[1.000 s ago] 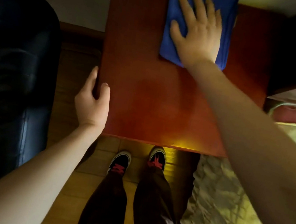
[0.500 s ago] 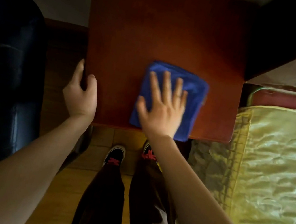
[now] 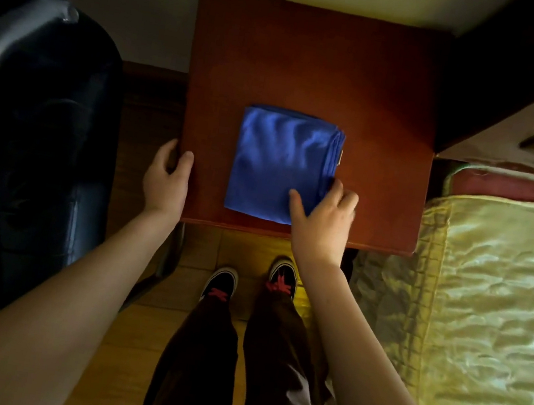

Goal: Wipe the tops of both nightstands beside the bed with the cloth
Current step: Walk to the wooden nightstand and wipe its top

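A folded blue cloth (image 3: 282, 163) lies flat near the front middle of the reddish-brown nightstand top (image 3: 317, 67). My right hand (image 3: 321, 221) sits at the cloth's front right corner, thumb on top of the cloth and fingers curled around its right edge. My left hand (image 3: 166, 183) holds the nightstand's left front edge, thumb on top and fingers over the side. Only this one nightstand is in view.
A bed with a shiny yellow-green cover (image 3: 490, 322) lies to the right, its dark headboard (image 3: 521, 67) behind. A dark leather chair (image 3: 24, 148) stands to the left. My legs and shoes (image 3: 218, 285) stand on the wooden floor before the nightstand.
My right hand dragged the cloth from the nightstand's back edge toward the front, then slid off the top of it to grip its front right corner. My left hand stayed on the left edge.
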Available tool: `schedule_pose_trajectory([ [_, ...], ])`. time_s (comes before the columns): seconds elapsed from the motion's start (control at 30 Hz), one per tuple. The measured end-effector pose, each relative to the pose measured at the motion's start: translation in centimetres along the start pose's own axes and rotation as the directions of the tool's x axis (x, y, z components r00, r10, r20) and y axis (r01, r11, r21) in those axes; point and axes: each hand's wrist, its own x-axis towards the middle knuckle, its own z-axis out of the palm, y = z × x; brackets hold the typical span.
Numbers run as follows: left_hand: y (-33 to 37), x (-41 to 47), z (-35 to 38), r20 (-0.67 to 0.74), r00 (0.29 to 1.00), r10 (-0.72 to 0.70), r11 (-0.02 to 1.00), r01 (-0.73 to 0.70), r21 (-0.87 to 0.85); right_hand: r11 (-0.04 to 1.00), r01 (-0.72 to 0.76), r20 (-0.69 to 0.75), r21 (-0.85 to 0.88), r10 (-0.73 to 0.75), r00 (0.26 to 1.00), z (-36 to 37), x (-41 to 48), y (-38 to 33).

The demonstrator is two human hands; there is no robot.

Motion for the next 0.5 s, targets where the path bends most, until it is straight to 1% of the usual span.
schedule_pose_trajectory([
  [0.03,0.0,-0.3,-0.1,0.007,1.000,-0.013,1.000,0.013,0.005,0.995,-0.030,0.018,0.095,0.028,0.999,-0.2,0.0,-0.8],
  [0.07,0.0,-0.6,-0.2,0.020,0.999,-0.026,1.000,0.026,0.013,0.974,-0.099,0.052,0.204,0.090,0.995,-0.2,0.2,-1.3],
  [0.1,0.2,-1.1,-0.4,0.039,0.999,-0.037,0.999,0.036,0.026,0.925,-0.209,0.120,0.319,0.179,0.976,-0.6,0.5,-1.8],
  [0.13,0.4,-1.6,-0.6,0.061,0.997,-0.050,0.998,0.047,0.046,0.838,-0.342,0.222,0.425,0.269,0.937,-1.1,0.8,-2.3],
  [0.17,0.8,-2.2,-1.0,0.081,0.994,-0.068,0.996,0.062,0.070,0.728,-0.453,0.329,0.514,0.320,0.888,-1.7,1.0,-2.7],
  [0.2,1.6,-3.2,-1.6,0.096,0.992,-0.088,0.993,0.080,0.086,0.630,-0.509,0.404,0.586,0.318,0.858,-2.7,0.8,-3.3],
  [0.23,2.7,-4.3,-2.4,0.102,0.989,-0.109,0.990,0.098,0.100,0.595,-0.505,0.424,0.625,0.285,0.860,-3.9,0.3,-4.2],
  [0.3,5.8,-7.4,-4.6,0.118,0.988,-0.101,0.988,0.085,0.129,0.648,-0.404,0.374,0.646,0.193,0.907,-7.6,-1.4,-6.2],
  [0.33,7.6,-9.1,-5.8,0.140,0.988,-0.067,0.989,0.047,0.142,0.672,-0.354,0.344,0.651,0.155,0.926,-9.9,-2.6,-7.2],
  [0.43,13.2,-14.8,-10.5,0.230,0.968,0.100,0.976,-0.140,0.167,0.719,-0.229,0.265,0.656,0.065,0.962,-17.1,-7.2,-9.2],
  [0.5,16.6,-18.8,-14.0,0.286,0.933,0.217,0.946,-0.273,0.174,0.734,-0.147,0.200,0.663,0.015,0.980,-21.8,-11.0,-9.4],
])
